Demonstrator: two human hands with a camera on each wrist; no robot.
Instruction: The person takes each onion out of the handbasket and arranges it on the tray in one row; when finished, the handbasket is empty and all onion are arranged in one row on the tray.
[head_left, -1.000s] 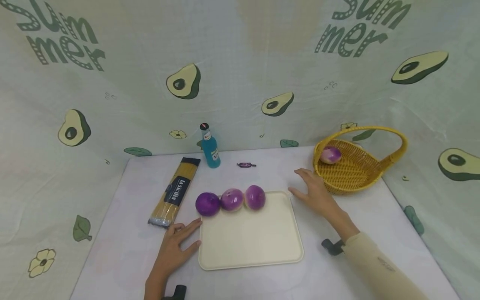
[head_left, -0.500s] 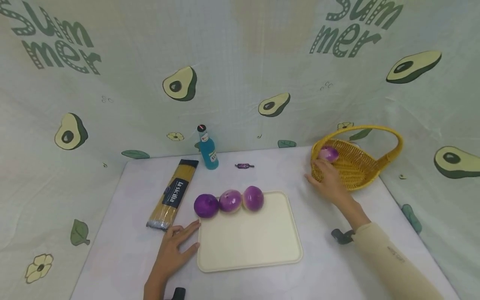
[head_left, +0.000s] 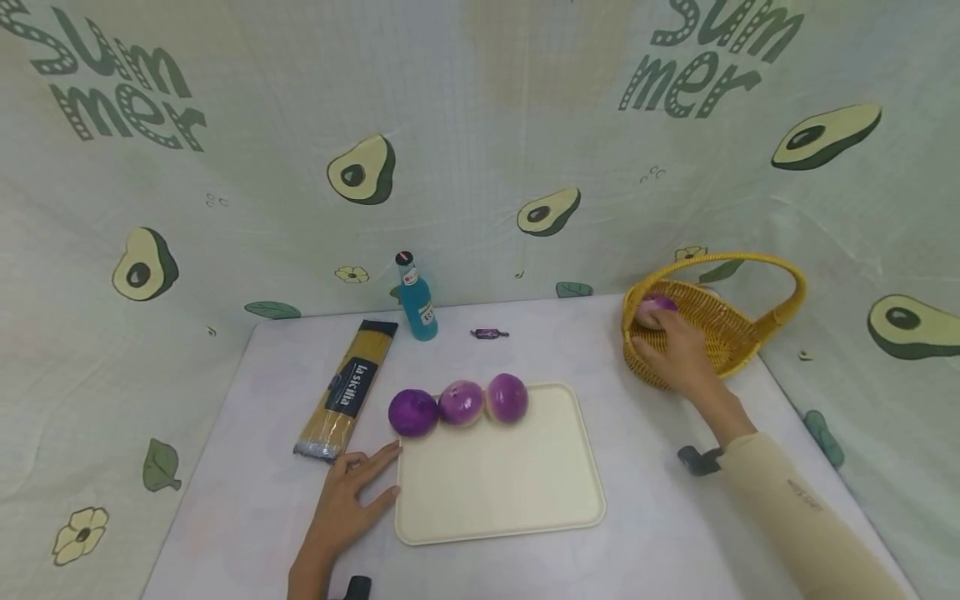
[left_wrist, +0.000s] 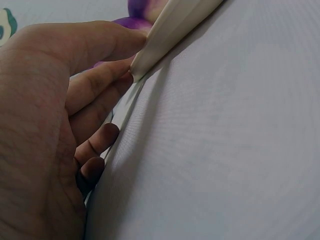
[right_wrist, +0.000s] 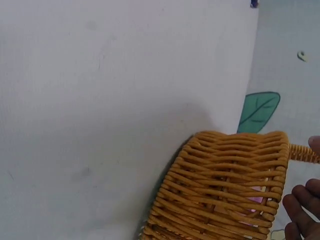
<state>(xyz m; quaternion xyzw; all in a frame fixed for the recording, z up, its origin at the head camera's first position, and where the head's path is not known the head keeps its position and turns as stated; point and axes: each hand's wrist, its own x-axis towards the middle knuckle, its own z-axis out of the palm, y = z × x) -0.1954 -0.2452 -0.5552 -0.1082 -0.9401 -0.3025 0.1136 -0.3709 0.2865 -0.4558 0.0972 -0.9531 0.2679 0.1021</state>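
A white table [head_left: 247, 467] fills the near part of the scene, backed by a pale cloth printed with avocados [head_left: 480, 125]. Near the middle of it lies a cream tray [head_left: 498, 492], flat and long side across. At the far right stands a yellow wicker basket [head_left: 720, 333] with a hoop handle. A packet of spaghetti [head_left: 347, 387] lies to the left of the tray, pointing away.

The right hand [head_left: 678, 346] reaches over the basket's near rim, its fingers on a purple onion [head_left: 654, 307] that lies inside at the basket's left end; whether the fingers are closed round it cannot be told, and the wrist view shows only fingertips [right_wrist: 300, 207] beside the weave. The left hand [head_left: 352, 496] rests flat on the table at the tray's near left corner, fingers straight and relaxed, touching the tray's edge [left_wrist: 165, 37].

Three more purple onions [head_left: 461, 403] sit in a row along the tray's far left edge, touching one another. A small blue bottle [head_left: 417, 298] stands upright at the far edge of the table, and a little wrapped sweet [head_left: 489, 333] lies just to its right.
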